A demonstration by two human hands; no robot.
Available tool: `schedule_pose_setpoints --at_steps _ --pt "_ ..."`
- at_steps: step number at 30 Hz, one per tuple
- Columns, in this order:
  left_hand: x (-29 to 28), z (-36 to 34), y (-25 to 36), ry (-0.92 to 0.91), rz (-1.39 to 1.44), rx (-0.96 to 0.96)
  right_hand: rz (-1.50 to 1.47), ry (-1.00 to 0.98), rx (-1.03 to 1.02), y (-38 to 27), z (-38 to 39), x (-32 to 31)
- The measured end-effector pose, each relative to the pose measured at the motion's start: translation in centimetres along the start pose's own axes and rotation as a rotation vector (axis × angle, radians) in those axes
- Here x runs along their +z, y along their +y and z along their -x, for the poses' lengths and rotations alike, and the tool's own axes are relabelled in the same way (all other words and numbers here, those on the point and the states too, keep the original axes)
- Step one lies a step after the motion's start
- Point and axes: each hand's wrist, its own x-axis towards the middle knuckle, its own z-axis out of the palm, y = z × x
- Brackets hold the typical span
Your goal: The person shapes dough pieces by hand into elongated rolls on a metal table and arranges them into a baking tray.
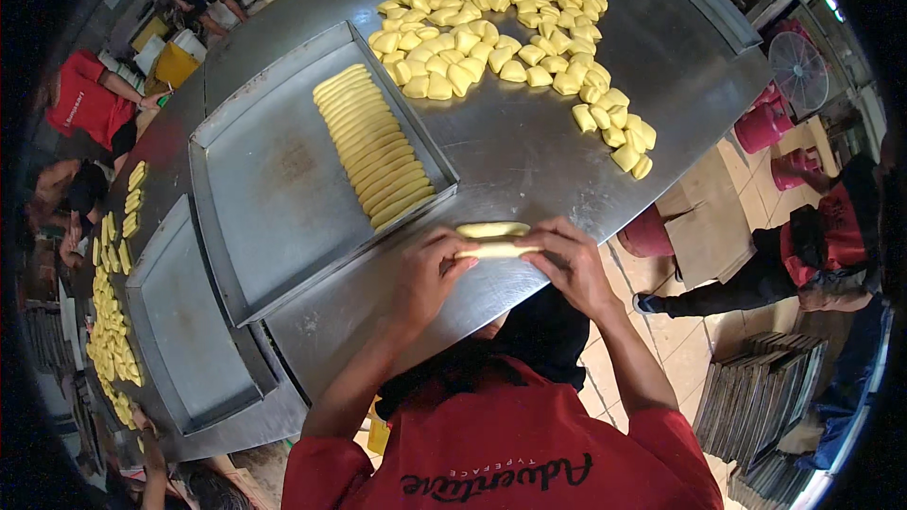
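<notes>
Near the table's front edge, my left hand (433,266) and my right hand (570,263) pinch the two ends of a pale yellow dough stick (495,250). A second dough stick (492,229) lies just beyond it, close to my fingertips; whether they touch it I cannot tell. To the left stands a metal tray (250,161) with a neat row of dough sticks (370,146) side by side along its right part. Farther off, a large spread of short, plump dough pieces (453,38) covers the far middle of the steel table (510,146).
Another metal tray (194,340) sits at the left, beside more dough pieces (111,326) near other people's hands. An upturned-looking metal trough (715,8) lies at the far right. A person in a red shirt (831,227) walks at right, near stacked trays (761,397) and a fan (798,73).
</notes>
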Motion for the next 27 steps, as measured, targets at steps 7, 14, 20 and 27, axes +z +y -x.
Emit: schedule_pose_setpoints --at_steps 7,14,20,27 --pt "1.7 -0.4 -1.9 0.148 -0.107 0.100 0.152 0.110 -0.021 1.0 -0.1 0.8" --pt "1.5 -1.8 -1.3 0.033 -0.343 0.195 0.277 -0.066 -0.059 -0.4 -2.3 0.5" --pt "0.2 -2.1 -1.7 -0.041 -0.209 0.116 0.299 -0.160 -0.133 0.7 -3.2 -1.8" --pt "5.1 -0.4 0.9 -0.059 -0.838 0.257 0.179 -0.177 -0.142 3.3 -3.3 -2.9"
